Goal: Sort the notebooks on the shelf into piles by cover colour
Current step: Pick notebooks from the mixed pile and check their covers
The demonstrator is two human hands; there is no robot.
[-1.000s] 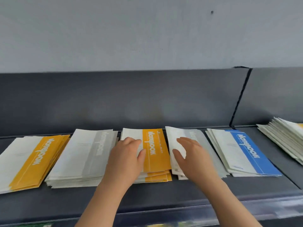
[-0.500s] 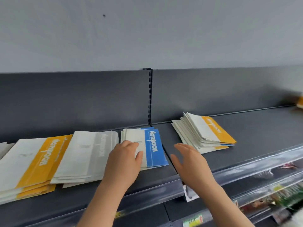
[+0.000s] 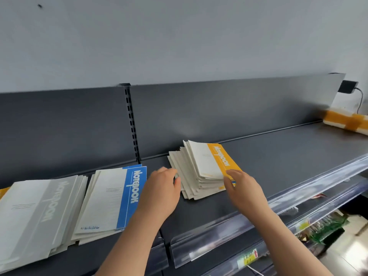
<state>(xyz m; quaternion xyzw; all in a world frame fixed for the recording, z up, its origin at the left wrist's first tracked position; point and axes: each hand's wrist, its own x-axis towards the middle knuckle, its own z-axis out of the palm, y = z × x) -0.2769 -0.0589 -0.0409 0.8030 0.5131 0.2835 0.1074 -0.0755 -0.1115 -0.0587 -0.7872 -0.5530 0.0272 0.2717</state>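
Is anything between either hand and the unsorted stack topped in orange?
Nothing visible. The left hand is at the stack, by its left edge; the right hand rests on the orange top notebook.

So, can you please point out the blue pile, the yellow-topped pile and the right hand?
Blue pile (image 3: 131, 196): head view, blue band of the top cover.
Yellow-topped pile (image 3: 223, 157): head view, yellow band of the top cover.
Right hand (image 3: 246, 189): head view, back of the hand.
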